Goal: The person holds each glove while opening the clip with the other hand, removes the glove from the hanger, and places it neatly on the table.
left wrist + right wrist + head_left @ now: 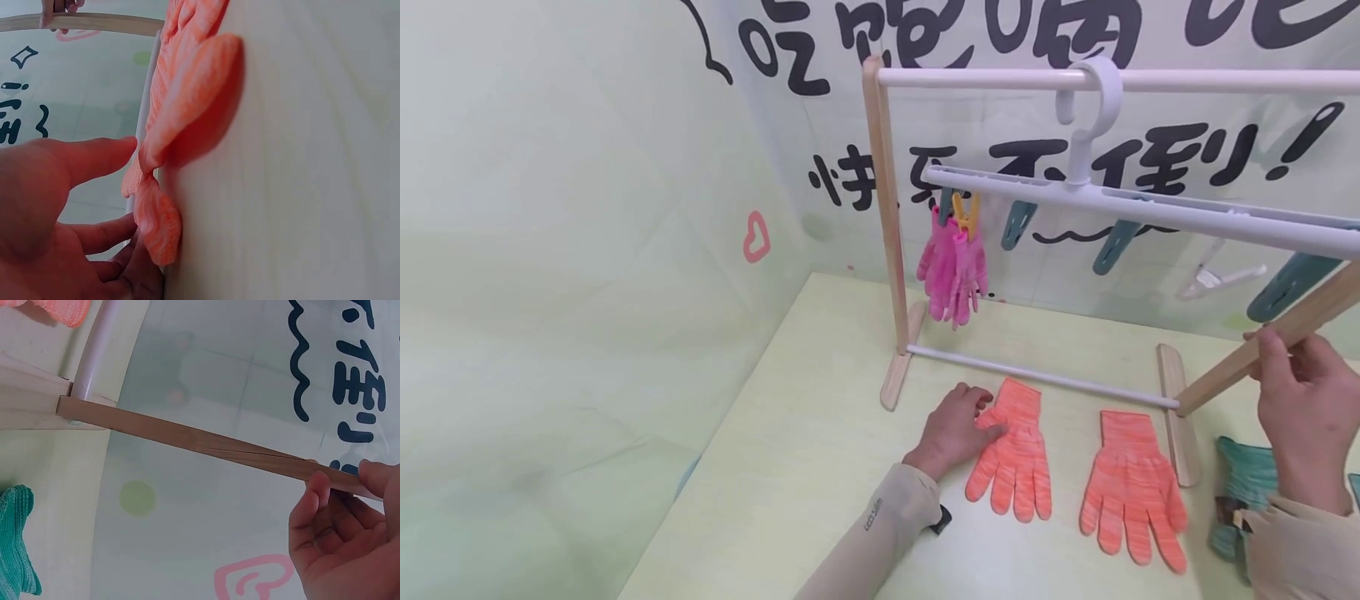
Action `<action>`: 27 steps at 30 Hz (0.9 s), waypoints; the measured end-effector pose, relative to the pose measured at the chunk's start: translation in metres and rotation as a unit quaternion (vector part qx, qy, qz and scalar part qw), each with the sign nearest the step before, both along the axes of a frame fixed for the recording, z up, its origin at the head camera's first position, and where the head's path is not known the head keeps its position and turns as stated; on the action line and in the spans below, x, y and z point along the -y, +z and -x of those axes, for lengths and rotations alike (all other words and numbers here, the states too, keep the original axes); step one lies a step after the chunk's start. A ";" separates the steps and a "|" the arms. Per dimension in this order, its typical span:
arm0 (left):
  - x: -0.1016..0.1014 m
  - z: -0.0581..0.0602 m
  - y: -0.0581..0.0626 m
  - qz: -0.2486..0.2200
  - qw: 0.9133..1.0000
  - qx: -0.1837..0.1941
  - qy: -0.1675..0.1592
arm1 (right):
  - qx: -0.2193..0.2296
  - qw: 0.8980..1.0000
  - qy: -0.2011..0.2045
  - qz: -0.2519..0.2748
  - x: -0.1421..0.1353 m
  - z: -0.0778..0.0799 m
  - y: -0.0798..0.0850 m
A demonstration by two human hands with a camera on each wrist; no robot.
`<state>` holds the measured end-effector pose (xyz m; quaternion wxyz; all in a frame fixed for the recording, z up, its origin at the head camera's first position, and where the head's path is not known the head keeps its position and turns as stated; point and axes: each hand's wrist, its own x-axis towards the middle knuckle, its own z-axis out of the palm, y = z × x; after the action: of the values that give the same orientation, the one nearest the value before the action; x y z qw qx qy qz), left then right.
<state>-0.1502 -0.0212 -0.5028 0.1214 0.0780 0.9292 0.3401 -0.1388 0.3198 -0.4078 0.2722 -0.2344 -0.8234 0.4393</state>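
Note:
Two orange knit gloves lie flat on the table, the left glove (1018, 454) and the right glove (1131, 492), cuffs toward the rack. My left hand (953, 429) is at the left glove's edge, its thumb extended over the glove near the cuff. In the left wrist view, thumb and fingers stand apart beside the glove (187, 103); firm contact cannot be made out. With my right hand (1311, 408) I grip the wooden right post (1221, 379) of the drying rack, thumb and fingers pinching it in the right wrist view (350, 525).
A white clip hanger (1078, 187) with several teal clips (1116, 246) hangs from the rack's top bar (970, 79). Pink gloves (953, 271) hang at its left end, with a yellow clip (966, 218). Teal gloves (1247, 467) lie beside my right forearm. A lettered backdrop stands behind.

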 end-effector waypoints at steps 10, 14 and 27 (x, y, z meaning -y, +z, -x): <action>0.006 0.007 0.003 -0.016 1.000 -0.012 0.022 | -0.014 1.000 0.003 0.008 0.001 0.002 -0.003; 0.007 0.012 0.008 -0.034 0.998 -0.020 0.047 | -0.020 1.000 0.007 0.011 0.001 0.002 -0.003; 0.009 0.039 0.059 -0.070 0.968 -0.175 0.168 | -0.002 0.999 -0.001 0.037 0.000 -0.002 0.002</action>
<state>-0.1895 -0.0304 -0.4433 -0.1080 -0.0123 0.9097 0.4007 -0.1365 0.3193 -0.4057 0.2656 -0.2445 -0.8059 0.4692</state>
